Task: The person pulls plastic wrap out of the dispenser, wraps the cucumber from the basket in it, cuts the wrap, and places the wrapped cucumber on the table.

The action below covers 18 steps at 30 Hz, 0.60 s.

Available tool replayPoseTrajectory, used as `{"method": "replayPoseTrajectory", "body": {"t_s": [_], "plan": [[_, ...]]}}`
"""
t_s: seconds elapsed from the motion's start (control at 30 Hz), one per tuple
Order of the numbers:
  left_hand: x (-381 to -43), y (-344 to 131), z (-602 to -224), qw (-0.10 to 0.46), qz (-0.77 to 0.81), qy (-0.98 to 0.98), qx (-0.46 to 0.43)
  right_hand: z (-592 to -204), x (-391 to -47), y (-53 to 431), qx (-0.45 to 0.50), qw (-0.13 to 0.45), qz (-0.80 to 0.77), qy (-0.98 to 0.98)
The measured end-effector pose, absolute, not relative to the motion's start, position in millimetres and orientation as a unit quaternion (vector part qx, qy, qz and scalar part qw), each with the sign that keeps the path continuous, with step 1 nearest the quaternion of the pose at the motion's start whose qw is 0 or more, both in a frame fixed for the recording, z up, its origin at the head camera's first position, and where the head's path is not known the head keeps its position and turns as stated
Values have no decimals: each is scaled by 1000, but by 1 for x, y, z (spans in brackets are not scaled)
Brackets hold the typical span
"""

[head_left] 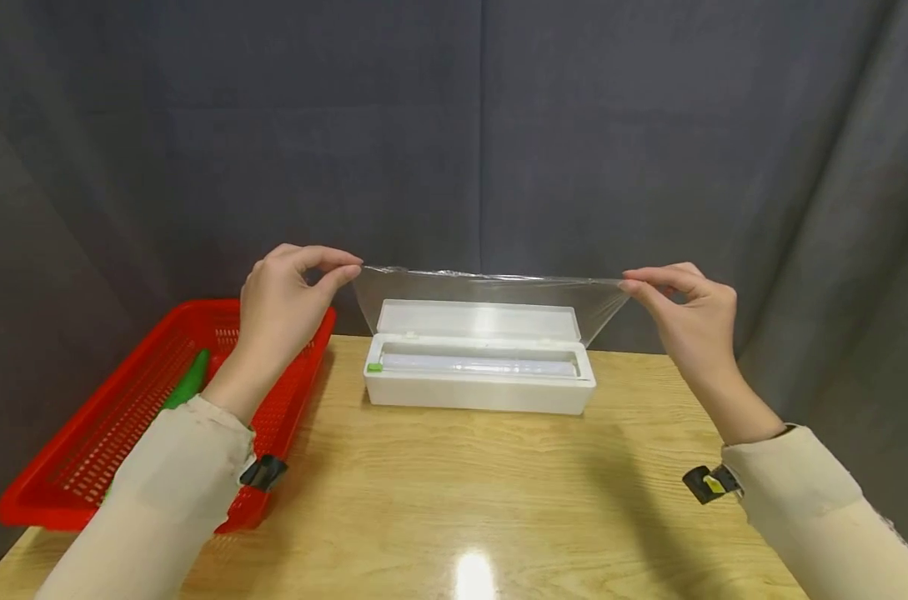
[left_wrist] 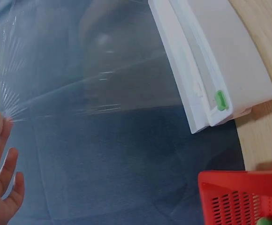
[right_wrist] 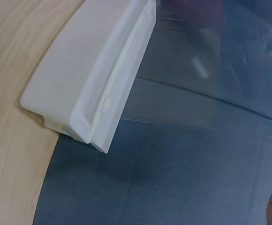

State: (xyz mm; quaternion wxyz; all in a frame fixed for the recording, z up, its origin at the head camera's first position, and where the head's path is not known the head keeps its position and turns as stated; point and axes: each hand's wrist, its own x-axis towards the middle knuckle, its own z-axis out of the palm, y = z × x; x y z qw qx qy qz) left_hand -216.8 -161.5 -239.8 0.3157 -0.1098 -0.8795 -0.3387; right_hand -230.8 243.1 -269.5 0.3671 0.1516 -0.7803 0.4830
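Observation:
Between my two hands a clear sheet of plastic wrap (head_left: 491,287) is stretched taut, its top edge bunched into a shiny line. My left hand (head_left: 284,287) pinches one corner between thumb and index finger; in the left wrist view creases fan out from that pinch. At the other corner, my right hand (head_left: 689,304) pinches the film the same way. The sheet runs down to a white wrap dispenser box (head_left: 476,396) on the table, its lid (head_left: 479,318) raised at the back. Inside lies the roll of wrap (head_left: 476,365), and a green slide cutter (left_wrist: 221,100) sits at the box's left end.
A red plastic basket (head_left: 164,321) stands at the left, partly behind my left forearm, with a long green vegetable (head_left: 189,381) in it. Grey curtains (head_left: 574,125) hang right behind the wooden table (head_left: 461,492).

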Motion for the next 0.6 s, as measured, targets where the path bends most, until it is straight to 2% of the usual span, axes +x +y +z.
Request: {"method": "replayPoseTrajectory", "body": {"t_s": [0.33,0.6], "plan": [[-177,-161,-251,320,-307,-883,-155,-278,-198,255,176,353,473,-788],[-146,-166,-269,340,-267,-881,-192,-299,-172,262,215,352,458,-787]]}}
